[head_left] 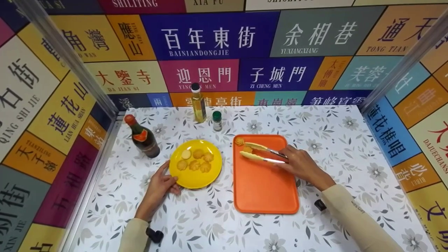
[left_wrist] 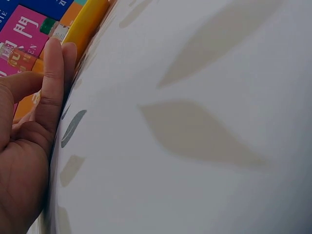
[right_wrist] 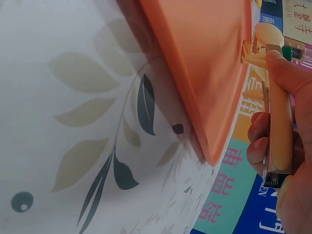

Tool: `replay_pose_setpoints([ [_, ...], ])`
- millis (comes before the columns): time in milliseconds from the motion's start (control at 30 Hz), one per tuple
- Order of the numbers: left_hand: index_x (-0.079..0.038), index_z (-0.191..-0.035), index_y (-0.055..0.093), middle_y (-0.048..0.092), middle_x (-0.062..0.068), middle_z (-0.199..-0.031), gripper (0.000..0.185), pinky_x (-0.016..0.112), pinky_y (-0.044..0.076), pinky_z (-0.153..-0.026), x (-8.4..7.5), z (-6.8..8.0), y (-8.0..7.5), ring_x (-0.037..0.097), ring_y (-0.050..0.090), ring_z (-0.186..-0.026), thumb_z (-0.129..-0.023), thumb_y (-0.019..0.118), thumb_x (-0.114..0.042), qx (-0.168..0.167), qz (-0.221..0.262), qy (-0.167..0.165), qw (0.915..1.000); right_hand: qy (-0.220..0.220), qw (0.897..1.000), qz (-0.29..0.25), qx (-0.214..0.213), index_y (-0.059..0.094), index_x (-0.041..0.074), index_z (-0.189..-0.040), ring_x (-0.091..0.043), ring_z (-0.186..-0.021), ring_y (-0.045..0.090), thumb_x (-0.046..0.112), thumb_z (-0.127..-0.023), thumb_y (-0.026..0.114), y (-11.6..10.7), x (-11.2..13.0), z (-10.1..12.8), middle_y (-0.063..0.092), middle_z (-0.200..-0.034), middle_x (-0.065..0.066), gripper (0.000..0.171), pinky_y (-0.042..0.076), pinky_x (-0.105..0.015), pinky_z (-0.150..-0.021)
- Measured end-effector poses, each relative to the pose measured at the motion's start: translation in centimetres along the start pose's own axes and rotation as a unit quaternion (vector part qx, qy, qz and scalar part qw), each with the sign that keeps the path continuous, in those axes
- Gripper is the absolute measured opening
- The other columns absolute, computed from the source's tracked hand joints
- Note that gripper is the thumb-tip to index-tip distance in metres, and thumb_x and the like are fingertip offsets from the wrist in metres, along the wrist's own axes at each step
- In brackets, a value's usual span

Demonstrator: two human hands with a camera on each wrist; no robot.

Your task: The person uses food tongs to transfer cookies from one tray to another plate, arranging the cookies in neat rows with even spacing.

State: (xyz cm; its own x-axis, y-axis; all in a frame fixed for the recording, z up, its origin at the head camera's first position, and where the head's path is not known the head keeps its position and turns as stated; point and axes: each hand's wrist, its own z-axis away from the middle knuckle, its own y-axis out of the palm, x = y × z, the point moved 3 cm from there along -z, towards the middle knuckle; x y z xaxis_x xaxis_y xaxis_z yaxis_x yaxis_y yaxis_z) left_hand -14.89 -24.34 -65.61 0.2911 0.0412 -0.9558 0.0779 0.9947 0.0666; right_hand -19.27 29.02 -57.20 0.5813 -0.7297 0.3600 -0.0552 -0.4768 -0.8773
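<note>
A: Nearest the lens: both cream sleeves, then the counter (head_left: 332,133) with its leaf-print cover. Left hand (head_left: 159,185) rests at the near-left rim of the yellow plate (head_left: 196,182), fingers straight against the edge, nothing pinched.

B: And the other?

A: Right hand (head_left: 301,164) has its grip curled round the handle end of the tongs (head_left: 260,153). The tong arms stand a little apart, reaching toward the far-left corner of the orange tray (head_left: 266,189). A small swirled cookie (head_left: 239,141) sits there on the tray, just beside the upper tip; whether the tip touches it, cannot tell. Another pale bit lies between the arms, too small to name.

B: How would the cookie handle?

A: My guess: light, dry, crumbly. Ridged top, golden colour. A hard squeeze would likely crack it, so take it across the sides with a gentle close. The tong tips look smooth and pale, perhaps slippery against crumbs.

B: Rest of the batch?

A: Six or so pieces (head_left: 195,159) cluster on the plate, one flatter and paler than the others.

B: Anything else about?

A: Dark bottle with red cap (head_left: 142,137) left of the plate; oil bottle (head_left: 198,103) and a small green-capped jar (head_left: 217,121) near the back wall.
</note>
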Motion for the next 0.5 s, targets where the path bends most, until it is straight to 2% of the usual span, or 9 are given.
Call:
replay_pose_setpoints([
  [500, -0.019, -0.175, 0.03, 0.075, 0.027, -0.088, 0.077, 0.041, 0.069, -0.065, -0.1, 0.0, 0.0, 0.031, 0.076, -0.066, -0.109, 0.067, -0.003, 0.001, -0.001, 0.009, 1.0, -0.048, 0.999, 0.003, -0.007, 0.073, 0.0, -0.115, -0.022, -0.07, 0.057, 0.029, -0.091, 0.093, 0.2, 1.5, -0.4, 0.066, -0.097, -0.011, 0.043, 0.051, -0.034, -0.06],
])
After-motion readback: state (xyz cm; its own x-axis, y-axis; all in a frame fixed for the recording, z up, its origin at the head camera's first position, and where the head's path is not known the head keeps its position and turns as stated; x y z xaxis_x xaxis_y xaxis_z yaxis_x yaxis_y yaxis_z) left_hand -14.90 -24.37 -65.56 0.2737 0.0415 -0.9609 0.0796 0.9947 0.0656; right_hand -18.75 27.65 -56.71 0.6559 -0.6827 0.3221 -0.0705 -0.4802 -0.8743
